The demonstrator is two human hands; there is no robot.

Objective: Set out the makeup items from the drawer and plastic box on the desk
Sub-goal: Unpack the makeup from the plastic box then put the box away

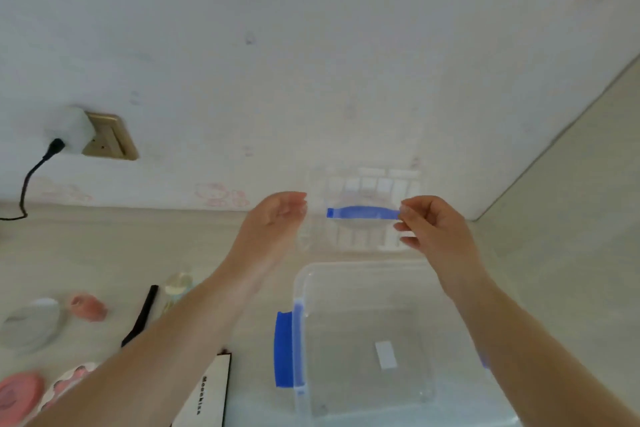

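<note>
- The clear lid (363, 208) with its blue handle (362, 212) is held up at the wall, at 12 o'clock from the plastic box (363, 340).
- The left hand (277, 218) curls its fingers on the lid's left edge.
- The right hand (429, 229) pinches the right edge.
- Makeup items lie on the desk (194, 239) at 9 o'clock from the box: a mirror (31, 324), a pink jar (88, 307), a black brush (142, 315).

We cannot tell whether the left hand (277, 215) touches the clear lid (363, 210); its edges melt into the wall. Our left arm hides part of the black stick (142, 315), the bottle (177, 284) and the white card (207, 392), whose print is too small to read. The bottom edge cuts off the box (367, 340) and the pink disc (17, 395). The cable (24, 191) leaves the view at left.
</note>
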